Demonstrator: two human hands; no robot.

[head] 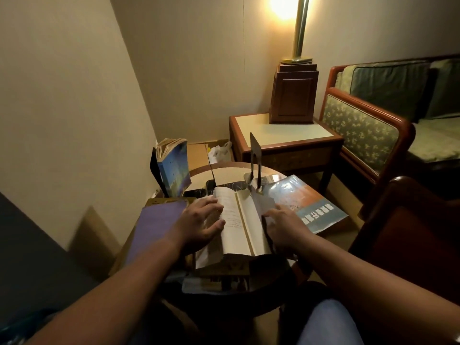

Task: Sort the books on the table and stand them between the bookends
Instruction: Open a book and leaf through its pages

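The left hand (pixel 199 225) is covering part of the left page of the open cream-paged book (pixel 245 225), whose print is showing too small to read. The right hand (pixel 283 227) is blurring against the book's grey cover, so whether it is gripping or only pressing is not showing. The upright blue paperback (pixel 174 168) is masking most of the black metal bookend (pixel 154 168). The open book is burying a dim stack of books (pixel 219 282). The top edge is cutting off the brass lamp pole (pixel 300 28).
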